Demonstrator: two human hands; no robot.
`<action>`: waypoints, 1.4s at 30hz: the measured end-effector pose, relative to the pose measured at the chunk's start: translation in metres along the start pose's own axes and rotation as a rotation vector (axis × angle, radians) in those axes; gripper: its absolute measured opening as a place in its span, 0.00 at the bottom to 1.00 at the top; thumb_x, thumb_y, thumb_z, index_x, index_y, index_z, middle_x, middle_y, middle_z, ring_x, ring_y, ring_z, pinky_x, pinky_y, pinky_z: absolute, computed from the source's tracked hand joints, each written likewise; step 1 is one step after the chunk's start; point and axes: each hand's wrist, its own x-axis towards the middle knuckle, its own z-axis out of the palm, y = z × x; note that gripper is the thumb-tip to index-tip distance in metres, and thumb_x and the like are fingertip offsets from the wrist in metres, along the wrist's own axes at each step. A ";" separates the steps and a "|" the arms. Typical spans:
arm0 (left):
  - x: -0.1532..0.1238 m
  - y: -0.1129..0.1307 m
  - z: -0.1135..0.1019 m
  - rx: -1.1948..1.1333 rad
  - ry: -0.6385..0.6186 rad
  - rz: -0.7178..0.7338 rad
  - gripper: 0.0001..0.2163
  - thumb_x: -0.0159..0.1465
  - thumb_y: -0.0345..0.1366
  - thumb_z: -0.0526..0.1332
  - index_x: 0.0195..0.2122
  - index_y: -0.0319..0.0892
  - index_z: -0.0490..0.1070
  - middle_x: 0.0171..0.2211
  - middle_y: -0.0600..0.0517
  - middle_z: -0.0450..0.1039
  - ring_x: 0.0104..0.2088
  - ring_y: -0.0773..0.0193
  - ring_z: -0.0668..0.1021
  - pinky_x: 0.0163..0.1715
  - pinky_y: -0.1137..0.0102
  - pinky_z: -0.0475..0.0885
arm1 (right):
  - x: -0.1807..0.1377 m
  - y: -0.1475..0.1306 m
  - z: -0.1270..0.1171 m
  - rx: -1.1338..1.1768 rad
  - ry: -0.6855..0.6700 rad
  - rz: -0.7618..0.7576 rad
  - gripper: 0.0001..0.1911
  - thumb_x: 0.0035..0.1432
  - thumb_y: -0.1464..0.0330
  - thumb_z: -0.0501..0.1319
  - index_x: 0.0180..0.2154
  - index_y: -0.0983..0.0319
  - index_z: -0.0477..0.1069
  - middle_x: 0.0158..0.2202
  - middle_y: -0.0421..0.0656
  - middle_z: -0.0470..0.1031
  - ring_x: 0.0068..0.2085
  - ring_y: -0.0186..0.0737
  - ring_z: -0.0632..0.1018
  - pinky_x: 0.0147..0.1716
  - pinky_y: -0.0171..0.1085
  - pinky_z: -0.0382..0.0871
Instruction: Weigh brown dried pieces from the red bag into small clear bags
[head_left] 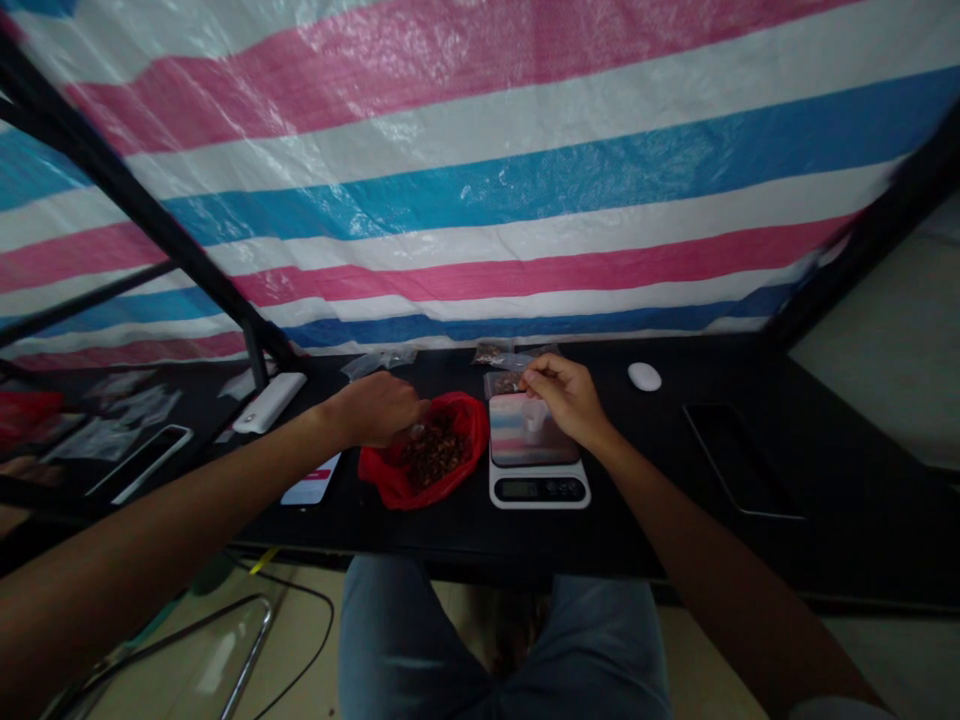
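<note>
The left hand (386,408) was seen with its fingers curled over the left side of an open red bag (478,438); whether anything was gripped could not be told, as the fingertips were turned away. Far to the left of that hand, beyond a black bar, a white-edged phone (150,465) was laid flat. Nearer, also on its left, a white box-shaped device (270,403) was placed at a slant. Below the wrist, a phone with a lit screen (310,484) was partly covered by the forearm. Just beyond the knuckles, clear plastic bags (379,362) were spread. Under the fingers and to their right, brown pieces (439,452) were contained in the red bag. Farther right, a digital scale (540,490) was set beneath the right hand (562,395), whose thumb and fingertips were brought together above a small translucent cup (534,420); whether the cup was gripped could not be told. Just beyond those fingertips, a filled clear packet (504,383) was laid. To the right of the right hand, a white oval object (644,377) and then a dark tablet-like device (739,460) were placed.
</note>
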 end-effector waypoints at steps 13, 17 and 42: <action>-0.001 0.005 -0.009 -0.062 -0.003 -0.021 0.10 0.68 0.34 0.59 0.47 0.37 0.74 0.39 0.39 0.82 0.37 0.49 0.83 0.29 0.64 0.68 | 0.007 0.007 -0.013 -0.025 0.102 0.029 0.12 0.57 0.59 0.65 0.28 0.59 0.73 0.26 0.41 0.77 0.27 0.36 0.74 0.30 0.37 0.70; 0.001 0.004 -0.004 -0.061 -0.013 -0.045 0.11 0.68 0.32 0.57 0.47 0.36 0.76 0.37 0.38 0.82 0.36 0.50 0.83 0.31 0.65 0.69 | 0.013 0.018 -0.022 -0.044 0.207 0.046 0.12 0.56 0.58 0.65 0.28 0.59 0.73 0.25 0.40 0.76 0.25 0.35 0.72 0.28 0.37 0.68; -0.003 -0.009 -0.007 -0.470 0.107 -0.003 0.21 0.60 0.35 0.63 0.55 0.41 0.76 0.50 0.42 0.81 0.49 0.50 0.82 0.51 0.61 0.73 | 0.016 0.061 -0.044 -0.443 0.212 -0.012 0.09 0.58 0.66 0.62 0.42 0.60 0.75 0.39 0.47 0.82 0.41 0.47 0.80 0.44 0.45 0.72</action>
